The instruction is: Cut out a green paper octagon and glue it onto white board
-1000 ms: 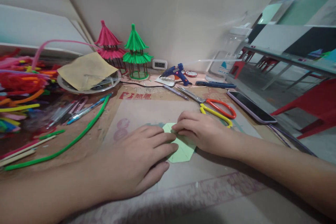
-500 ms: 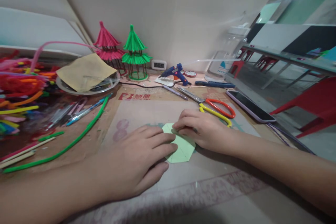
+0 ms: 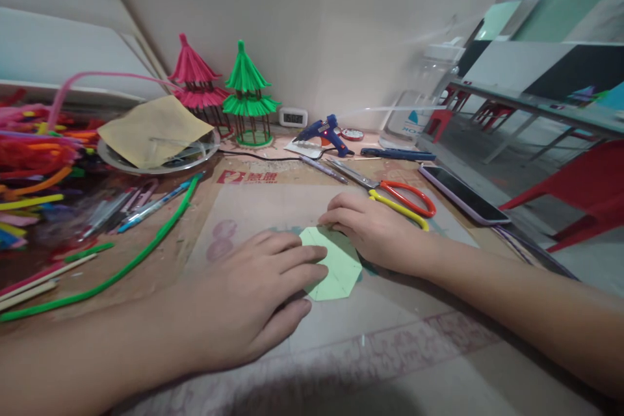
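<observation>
A light green paper polygon [image 3: 341, 266] with faint lines lies flat on the covered work surface. Across its left edge rests my left hand [image 3: 258, 286], palm down, fingers stretched out and thumb apart. My right hand [image 3: 375, 234] is at the paper's upper right edge, its fingers bent and close together on that edge; its thumb is hidden. Just behind the right hand lie scissors [image 3: 404, 188] with one red-orange and one yellow handle.
Pink [image 3: 192, 71] and green [image 3: 246, 88] pipe-cleaner pagodas stand by the wall. Nearby are a blue glue gun [image 3: 322, 132], a small clock [image 3: 293, 117], a clear bottle [image 3: 409, 114] and a phone [image 3: 461, 195]. Pipe cleaners [image 3: 34, 149] pile up left of a plate [image 3: 110, 159].
My right hand has shifted slightly, its fingers lying lower along the paper's upper edge. The left hand stays on the paper. The whole view has tilted a little.
</observation>
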`<control>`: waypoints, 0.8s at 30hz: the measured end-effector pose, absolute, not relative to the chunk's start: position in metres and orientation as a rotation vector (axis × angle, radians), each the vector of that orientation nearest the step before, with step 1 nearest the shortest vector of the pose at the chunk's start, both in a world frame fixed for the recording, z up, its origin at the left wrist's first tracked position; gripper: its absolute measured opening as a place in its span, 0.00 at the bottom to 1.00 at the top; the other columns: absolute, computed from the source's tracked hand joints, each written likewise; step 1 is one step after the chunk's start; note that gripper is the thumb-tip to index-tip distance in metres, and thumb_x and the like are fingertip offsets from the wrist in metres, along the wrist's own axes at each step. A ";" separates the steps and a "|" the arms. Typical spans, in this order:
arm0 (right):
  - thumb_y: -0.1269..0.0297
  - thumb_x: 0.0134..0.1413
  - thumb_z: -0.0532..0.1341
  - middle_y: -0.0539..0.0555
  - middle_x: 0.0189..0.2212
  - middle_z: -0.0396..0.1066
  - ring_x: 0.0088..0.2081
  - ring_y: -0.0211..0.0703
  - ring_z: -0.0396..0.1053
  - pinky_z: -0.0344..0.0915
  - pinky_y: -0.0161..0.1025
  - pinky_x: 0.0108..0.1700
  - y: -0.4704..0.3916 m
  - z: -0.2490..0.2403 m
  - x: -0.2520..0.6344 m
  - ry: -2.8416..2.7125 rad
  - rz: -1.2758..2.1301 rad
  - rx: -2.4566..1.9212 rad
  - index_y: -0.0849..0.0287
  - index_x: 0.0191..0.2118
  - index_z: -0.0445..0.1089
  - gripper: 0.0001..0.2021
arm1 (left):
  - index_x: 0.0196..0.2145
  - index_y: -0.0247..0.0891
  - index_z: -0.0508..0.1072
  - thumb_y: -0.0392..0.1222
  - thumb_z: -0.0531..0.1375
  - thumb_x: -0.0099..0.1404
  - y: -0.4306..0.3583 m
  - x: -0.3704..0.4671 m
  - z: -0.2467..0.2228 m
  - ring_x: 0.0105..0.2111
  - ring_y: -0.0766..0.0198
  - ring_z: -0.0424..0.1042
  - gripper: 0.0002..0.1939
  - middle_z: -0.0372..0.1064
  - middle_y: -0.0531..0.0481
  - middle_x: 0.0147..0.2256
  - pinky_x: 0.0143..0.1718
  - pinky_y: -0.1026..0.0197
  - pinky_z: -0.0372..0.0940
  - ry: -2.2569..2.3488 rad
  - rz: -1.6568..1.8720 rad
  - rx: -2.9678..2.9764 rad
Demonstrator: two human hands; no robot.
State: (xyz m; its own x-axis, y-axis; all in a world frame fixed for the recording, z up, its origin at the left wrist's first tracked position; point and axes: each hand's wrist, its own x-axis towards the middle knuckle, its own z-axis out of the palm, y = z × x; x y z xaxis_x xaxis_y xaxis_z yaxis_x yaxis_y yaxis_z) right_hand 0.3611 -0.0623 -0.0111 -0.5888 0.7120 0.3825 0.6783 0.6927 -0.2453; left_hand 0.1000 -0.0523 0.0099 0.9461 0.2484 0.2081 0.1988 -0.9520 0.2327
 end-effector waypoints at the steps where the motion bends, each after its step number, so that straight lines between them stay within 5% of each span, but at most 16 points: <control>1: 0.73 0.69 0.53 0.59 0.42 0.71 0.43 0.46 0.70 0.69 0.43 0.46 -0.063 -0.012 0.362 -2.460 0.074 -1.060 0.60 0.49 0.72 0.12 | 0.55 0.43 0.71 0.40 0.55 0.71 -0.052 0.100 0.010 0.55 0.49 0.68 0.16 0.72 0.48 0.57 0.56 0.46 0.62 0.336 0.348 2.891; 24: 0.74 0.68 0.52 0.59 0.40 0.70 0.39 0.45 0.68 0.67 0.41 0.40 -0.065 -0.007 0.362 -2.517 -0.067 -1.139 0.62 0.48 0.73 0.13 | 0.54 0.42 0.72 0.40 0.55 0.72 -0.052 0.100 0.013 0.55 0.49 0.68 0.15 0.72 0.47 0.57 0.56 0.46 0.61 0.335 0.331 2.905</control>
